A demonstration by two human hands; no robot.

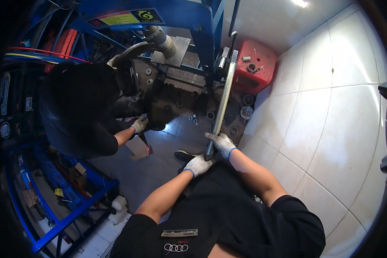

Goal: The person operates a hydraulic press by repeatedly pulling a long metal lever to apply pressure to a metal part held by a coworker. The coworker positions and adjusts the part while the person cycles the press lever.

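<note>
Both my hands wear white knit gloves and are closed around a long metal pipe (223, 99). My left hand (198, 165) grips its near, darker end, close to my body. A little farther up, my right hand (222, 145) wraps the pipe with its fingers. From there the pipe slants away to the lever fitting (234, 56) beside the blue press frame (204, 32). Under the frame's top beam, a press ram (159, 38) stands over a square metal plate (176, 52). Next to the ram is a large round metal part (133, 52), partly hidden by a co-worker.
A co-worker (81, 107) in black bends at the left, one gloved hand (139, 124) low near the press. A red plastic stool (257, 69) carries small metal parts. Rings and bushings (210, 115) lie on the floor. A blue rack (73, 219) stands lower left; a tiled wall (314, 107) rises right.
</note>
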